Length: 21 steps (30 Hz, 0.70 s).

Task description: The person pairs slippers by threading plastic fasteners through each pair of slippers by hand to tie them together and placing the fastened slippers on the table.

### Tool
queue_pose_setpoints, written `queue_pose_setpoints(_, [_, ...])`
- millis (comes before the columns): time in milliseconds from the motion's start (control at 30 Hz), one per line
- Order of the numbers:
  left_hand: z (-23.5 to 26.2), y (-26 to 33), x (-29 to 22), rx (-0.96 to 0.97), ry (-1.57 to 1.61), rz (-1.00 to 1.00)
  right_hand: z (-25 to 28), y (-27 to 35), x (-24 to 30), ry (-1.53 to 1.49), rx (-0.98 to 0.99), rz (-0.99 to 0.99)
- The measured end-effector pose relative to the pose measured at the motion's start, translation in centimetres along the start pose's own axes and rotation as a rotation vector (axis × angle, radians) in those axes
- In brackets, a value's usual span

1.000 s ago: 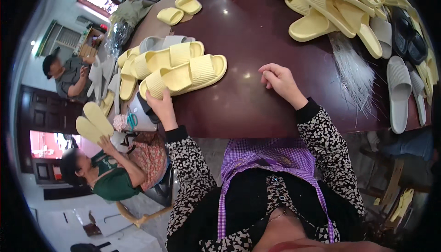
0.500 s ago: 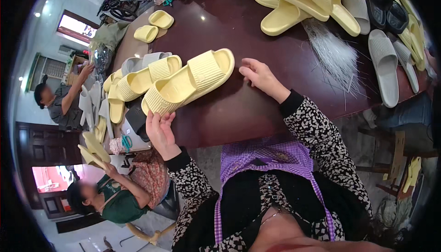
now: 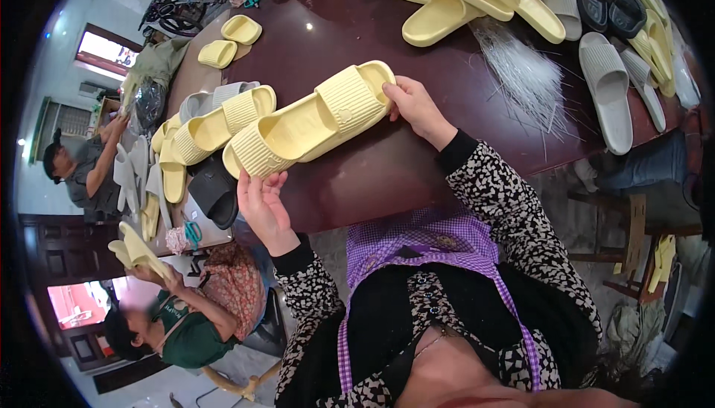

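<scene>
A pair of pale yellow ribbed slide slippers [image 3: 302, 129] is nested together, with a strap toward each end, slanting over the dark red table [image 3: 339, 203]. At their lower left end, my left hand [image 3: 263, 211] grips the edge, its fingertips partly hidden against the slipper. My right hand [image 3: 421, 110] has closed on the upper right end, thumb and fingers at the rim. Just left of the pair lie more yellow slippers [image 3: 205, 136], grey slippers [image 3: 195, 104] and a black slipper [image 3: 214, 192].
A pile of yellow slippers [image 3: 447, 15] covers the far right, with grey slides [image 3: 607, 91] and black slides [image 3: 624, 15] beside it. Loose clear plastic strips [image 3: 521, 77] spread near the pile. Two small yellow slippers [image 3: 229, 42] lie far left. Co-workers [image 3: 197, 319] handle slippers at left.
My right hand, earlier apart from the slippers, has come onto their upper right end. The pair has turned slightly. A co-worker at left has raised the slippers closer to themselves.
</scene>
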<state>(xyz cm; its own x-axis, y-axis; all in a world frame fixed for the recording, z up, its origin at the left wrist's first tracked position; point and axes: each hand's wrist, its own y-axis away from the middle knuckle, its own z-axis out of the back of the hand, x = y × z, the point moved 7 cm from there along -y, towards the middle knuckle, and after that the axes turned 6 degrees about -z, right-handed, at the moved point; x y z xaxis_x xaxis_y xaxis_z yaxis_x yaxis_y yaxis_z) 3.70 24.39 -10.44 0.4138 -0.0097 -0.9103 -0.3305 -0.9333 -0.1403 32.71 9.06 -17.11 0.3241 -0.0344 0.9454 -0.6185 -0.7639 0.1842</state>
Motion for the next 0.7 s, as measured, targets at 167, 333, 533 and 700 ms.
queue_pose_setpoints(167, [2.7,0.2,-1.7,-0.065,-0.071,-0.086,2.8,-0.3,2.0,-0.044,-0.133,0.116])
queue_pose_setpoints(333, [4.5,0.4,-3.2,-0.079,-0.174,-0.088,8.8,-1.0,3.5,-0.258,-0.315,0.315])
queue_pose_setpoints(533, [3.6,-1.6,-2.8,0.076,-0.49,-0.079,9.1,-0.9,5.1,-0.137,-0.133,0.193])
queue_pose_setpoints(700, [-4.3,-4.3,-0.2,0.438,-0.608,-0.228,5.0,-1.7,7.9,0.451,-0.123,0.261])
